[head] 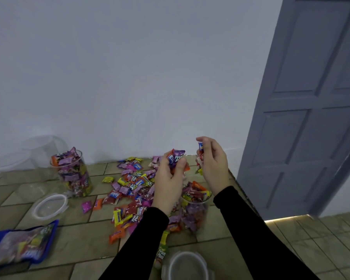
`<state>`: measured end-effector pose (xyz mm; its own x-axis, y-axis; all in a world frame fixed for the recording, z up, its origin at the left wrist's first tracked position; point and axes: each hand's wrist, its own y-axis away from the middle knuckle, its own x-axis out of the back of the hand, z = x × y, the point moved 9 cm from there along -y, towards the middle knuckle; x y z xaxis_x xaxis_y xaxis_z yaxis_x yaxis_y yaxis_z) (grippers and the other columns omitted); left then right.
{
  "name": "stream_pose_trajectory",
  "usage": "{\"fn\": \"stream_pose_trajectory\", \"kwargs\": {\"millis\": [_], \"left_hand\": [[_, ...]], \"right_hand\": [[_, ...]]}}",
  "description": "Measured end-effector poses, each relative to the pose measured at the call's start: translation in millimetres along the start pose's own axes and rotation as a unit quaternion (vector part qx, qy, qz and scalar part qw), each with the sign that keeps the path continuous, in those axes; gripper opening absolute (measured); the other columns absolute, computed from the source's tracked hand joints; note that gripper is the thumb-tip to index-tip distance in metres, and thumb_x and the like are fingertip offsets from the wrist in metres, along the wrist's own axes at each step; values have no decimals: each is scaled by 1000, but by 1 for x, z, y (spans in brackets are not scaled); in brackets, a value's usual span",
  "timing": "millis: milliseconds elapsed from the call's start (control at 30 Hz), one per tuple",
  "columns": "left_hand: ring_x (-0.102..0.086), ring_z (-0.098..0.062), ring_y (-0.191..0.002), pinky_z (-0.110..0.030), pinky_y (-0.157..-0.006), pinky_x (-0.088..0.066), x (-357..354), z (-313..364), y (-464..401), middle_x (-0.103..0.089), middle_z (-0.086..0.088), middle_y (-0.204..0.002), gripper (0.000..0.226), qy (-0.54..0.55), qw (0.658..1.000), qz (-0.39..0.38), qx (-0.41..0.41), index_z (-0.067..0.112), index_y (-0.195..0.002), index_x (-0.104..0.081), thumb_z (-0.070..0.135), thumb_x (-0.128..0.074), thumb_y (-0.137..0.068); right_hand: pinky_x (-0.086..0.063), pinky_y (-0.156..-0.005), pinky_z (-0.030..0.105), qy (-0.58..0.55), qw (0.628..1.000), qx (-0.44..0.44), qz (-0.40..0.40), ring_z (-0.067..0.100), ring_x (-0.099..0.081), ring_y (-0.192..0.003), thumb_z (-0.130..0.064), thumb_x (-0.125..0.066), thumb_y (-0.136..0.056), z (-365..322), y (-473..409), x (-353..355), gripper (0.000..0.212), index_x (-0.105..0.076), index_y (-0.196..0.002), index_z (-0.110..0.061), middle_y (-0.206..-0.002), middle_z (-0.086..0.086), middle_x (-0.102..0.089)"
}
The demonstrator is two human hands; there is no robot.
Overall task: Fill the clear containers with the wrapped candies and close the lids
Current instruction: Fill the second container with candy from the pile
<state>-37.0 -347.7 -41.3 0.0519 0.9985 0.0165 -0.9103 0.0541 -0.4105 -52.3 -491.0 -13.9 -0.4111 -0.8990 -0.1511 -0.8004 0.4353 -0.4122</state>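
Above the open jar (196, 207) on the tiled floor (73, 245), my left hand (168, 178) and right hand (213, 164) each clutch wrapped candies (175, 158); more lie scattered beside a second, filled jar (73, 174).

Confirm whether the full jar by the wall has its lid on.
No: the jar by the wall stands open, candies heaped above its rim, and a lid lies on the floor beside it.

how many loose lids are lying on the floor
2: one lid lies left, in front of the full container; the other lid lies at the bottom edge, between the sleeves. Neither is on a container. More may be out of view.
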Motion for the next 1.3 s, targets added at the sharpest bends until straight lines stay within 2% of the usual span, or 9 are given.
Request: {"fn": "stream_pose_trajectory", "kwargs": {"millis": [200,333,467,633,767,933,1067,1167,1300], "left_hand": [[-60,-9,-67,-26,-70,-49,-9,2,17,-61,8,-68,30,-4,1000,-9,-12,6,-96,-54,36,-49,-96],[-61,-14,-67,-28,-71,-50,-10,-1,19,-63,3,-68,51,8,1000,-2,-8,-2,-106,-57,48,-54,-92],[-57,-15,-69,-29,-65,-47,-13,-1,21,-63,-7,-74,23,54,998,-13,-1,19,-84,-63,41,-64,-79],[-62,-12,-79,-19,-65,-47,-16,0,17,-66,-5,-89,20,72,995,-58,-31,12,-91,-65,7,-55,-74],[-64,-18,-95,-21,-78,-49,-12,-10,17,-68,-7,-98,28,98,993,-45,-39,5,-99,-65,23,-56,-79],[-65,-15,-103,-24,-89,-50,-12,-38,21,-70,-4,-106,38,105,993,-6,46,12,-107,-66,35,-37,-100],[-69,-28,-95,-35,-78,-55,-25,-64,29,-73,-12,-101,63,185,963,-20,193,11,-108,-66,57,-24,-95],[-70,-28,-94,-34,-78,-55,-27,-64,29,-73,-14,-100,71,180,964,-19,194,8,-105,-65,64,-25,-88],[-72,-13,-83,-21,-68,-54,-26,-63,29,-76,-3,-87,61,188,964,-14,186,12,-95,-67,50,-20,-101]], "right_hand": [[-37,-47,17,10,999,-23,44,0,-41,-48,-26,-40,-102,5,12,8,27,-62,-97,-11,-66,-2,-48],[-39,-48,13,7,998,-37,55,2,-44,-53,-27,-39,-102,8,13,9,31,-62,-98,-7,-71,-1,-51],[-39,-49,12,10,997,-45,66,0,-44,-53,-28,-38,-102,10,12,14,32,-62,-99,-6,-73,1,-52],[-38,-48,15,-7,996,-54,72,1,-43,-48,-28,-40,-102,14,10,14,30,-62,-94,-9,-69,-1,-50],[-39,-49,12,-7,996,-55,64,2,-44,-53,-27,-40,-102,13,11,12,29,-61,-94,-9,-72,-2,-50],[-40,-54,10,53,996,-38,59,-6,-47,-56,-31,-40,-102,12,11,10,28,-62,-97,-14,-75,-8,-55],[-39,-47,15,4,998,-55,20,-1,-45,-50,-28,-44,-101,12,13,4,26,-62,-99,-9,-68,-5,-51],[-42,-45,12,-38,997,-72,1,-1,-49,-52,-20,-49,-99,12,16,2,21,-62,-98,-3,-72,0,-54],[-44,-43,24,-72,993,-81,-56,16,-48,-43,-9,-54,-96,16,17,-7,10,-58,-88,-5,-57,5,-52]]}}
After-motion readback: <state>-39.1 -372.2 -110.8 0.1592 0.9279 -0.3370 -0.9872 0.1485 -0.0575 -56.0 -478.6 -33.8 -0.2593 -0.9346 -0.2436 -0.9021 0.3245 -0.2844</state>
